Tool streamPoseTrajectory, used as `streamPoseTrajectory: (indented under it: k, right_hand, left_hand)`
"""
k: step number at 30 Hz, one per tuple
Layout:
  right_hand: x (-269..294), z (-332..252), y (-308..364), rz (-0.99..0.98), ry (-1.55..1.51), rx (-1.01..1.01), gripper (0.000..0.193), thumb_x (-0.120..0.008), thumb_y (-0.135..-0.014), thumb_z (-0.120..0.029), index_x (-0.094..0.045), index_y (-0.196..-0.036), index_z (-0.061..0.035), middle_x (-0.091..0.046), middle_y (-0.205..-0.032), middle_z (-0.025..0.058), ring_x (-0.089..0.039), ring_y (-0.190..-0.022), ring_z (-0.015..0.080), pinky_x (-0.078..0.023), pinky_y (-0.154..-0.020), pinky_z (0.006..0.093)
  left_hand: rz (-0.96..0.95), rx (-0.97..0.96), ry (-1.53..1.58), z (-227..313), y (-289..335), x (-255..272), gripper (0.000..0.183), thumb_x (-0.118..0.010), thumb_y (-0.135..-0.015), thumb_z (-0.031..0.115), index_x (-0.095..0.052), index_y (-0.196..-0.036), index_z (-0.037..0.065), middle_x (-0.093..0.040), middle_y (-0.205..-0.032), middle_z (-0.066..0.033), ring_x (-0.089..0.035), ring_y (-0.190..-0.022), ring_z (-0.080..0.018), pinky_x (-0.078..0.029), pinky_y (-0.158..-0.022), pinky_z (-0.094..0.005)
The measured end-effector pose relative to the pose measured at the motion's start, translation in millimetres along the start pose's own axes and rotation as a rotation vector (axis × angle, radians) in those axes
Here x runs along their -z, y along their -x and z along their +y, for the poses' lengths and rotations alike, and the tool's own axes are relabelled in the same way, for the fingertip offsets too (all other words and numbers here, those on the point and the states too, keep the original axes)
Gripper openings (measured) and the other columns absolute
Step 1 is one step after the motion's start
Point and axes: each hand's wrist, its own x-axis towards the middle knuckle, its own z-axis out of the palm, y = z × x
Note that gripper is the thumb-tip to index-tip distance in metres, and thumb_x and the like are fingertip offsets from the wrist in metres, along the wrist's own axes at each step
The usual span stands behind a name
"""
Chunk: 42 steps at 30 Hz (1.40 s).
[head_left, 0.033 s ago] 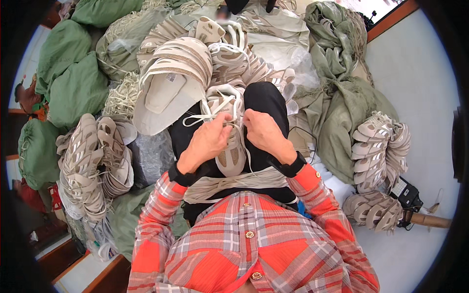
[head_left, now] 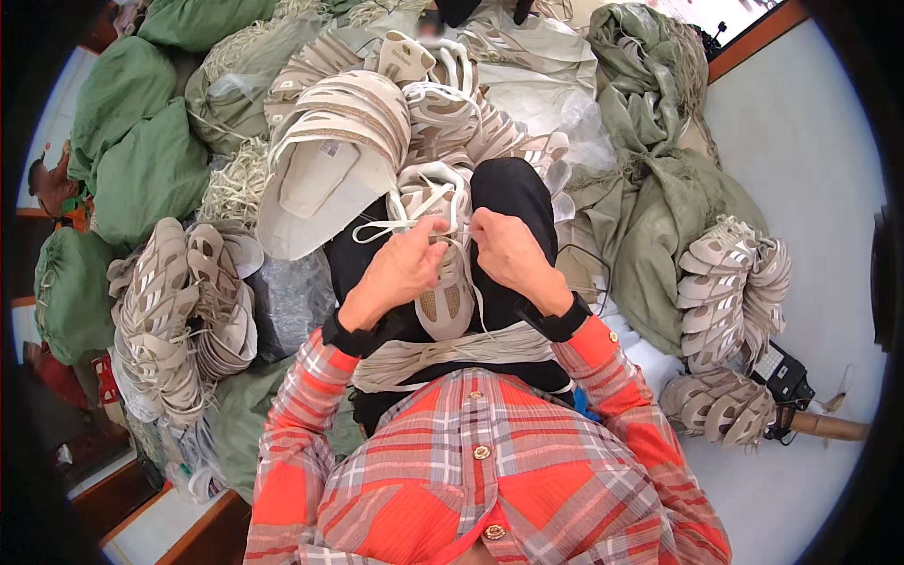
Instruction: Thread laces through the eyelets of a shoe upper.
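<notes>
A beige and white shoe upper (head_left: 444, 303) lies between my knees with its toe toward me. Pale laces (head_left: 428, 201) cross its upper part, and a loop sticks out to the left. My left hand (head_left: 403, 268) is closed over the left side of the lacing, its thumb and fingers pinching a shoelace. From the right, my right hand (head_left: 516, 256) comes in with its fingertips pinched at the lacing's edge, seemingly on the lace too; the exact grip is partly hidden. One lace strand trails down the upper's right side.
A bundle of pale laces (head_left: 461, 356) lies across my lap. Nested shoe uppers (head_left: 330, 179) lean beyond my left knee. More stacked uppers stand at left (head_left: 162, 320) and right (head_left: 720, 292). Green sacks (head_left: 141, 179) and a grey-green cloth sack (head_left: 650, 235) surround me.
</notes>
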Motion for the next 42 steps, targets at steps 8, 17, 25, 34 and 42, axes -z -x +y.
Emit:
streamPoseTrajectory:
  k: [8, 17, 25, 34, 42]
  right_hand:
    - [-13, -7, 4, 0.064, -0.015, -0.017, 0.008, -0.049, -0.077, -0.001, -0.051, -0.084, 0.0029, -0.060, -0.079, 0.0266, -0.060, -0.079, 0.0431, -0.047, -0.068, 0.0484]
    - [-12, -15, 4, 0.009, 0.157, -0.091, 0.009, -0.052, -0.079, -0.006, -0.051, -0.084, 0.0016, -0.061, -0.076, 0.0225, -0.062, -0.071, 0.0410, -0.048, -0.063, 0.0490]
    - [0, -18, 17, 0.339, 0.056, 0.172, 0.014, -0.062, -0.080, -0.017, -0.059, -0.083, -0.0037, -0.057, -0.083, 0.0149, -0.057, -0.080, 0.0345, -0.046, -0.070, 0.0436]
    - [28, -25, 13, -0.321, 0.075, 0.100, 0.021, -0.059, -0.079, -0.020, -0.062, -0.072, -0.0004, -0.059, -0.070, 0.0181, -0.060, -0.070, 0.0350, -0.046, -0.064, 0.0431]
    - [60, -22, -7, -0.587, 0.128, 0.232, 0.017, -0.058, -0.079, -0.020, -0.062, -0.082, -0.0033, -0.063, -0.072, 0.0177, -0.062, -0.072, 0.0368, -0.048, -0.064, 0.0431]
  left_hand:
    - [-0.248, 0.007, 0.180, -14, -11, 19, 0.037, -0.041, -0.094, 0.014, -0.043, -0.129, 0.001, -0.061, -0.061, -0.0069, -0.060, -0.056, -0.0152, -0.047, -0.062, -0.0301]
    - [-0.313, 0.045, -0.167, 11, -51, 31, 0.019, -0.048, -0.084, 0.010, -0.062, -0.091, -0.001, -0.060, -0.057, -0.0109, -0.062, -0.053, -0.0179, -0.046, -0.057, -0.0337]
    - [-0.011, -0.443, -0.863, -4, -44, 14, 0.008, -0.053, -0.081, 0.009, -0.052, -0.083, 0.001, -0.060, -0.064, -0.0165, -0.062, -0.055, -0.0278, -0.046, -0.051, -0.0403]
    - [-0.191, 0.228, 1.262, -16, 20, 46, 0.003, -0.052, -0.088, 0.006, -0.050, -0.086, 0.007, -0.056, -0.070, 0.0000, -0.050, -0.052, -0.0092, -0.043, -0.052, -0.0249]
    - [0.527, -0.780, 1.845, -62, 136, 212, 0.016, -0.046, -0.078, -0.009, -0.044, -0.087, 0.004, -0.046, -0.073, 0.0001, -0.038, -0.055, -0.0092, -0.027, -0.058, -0.0248]
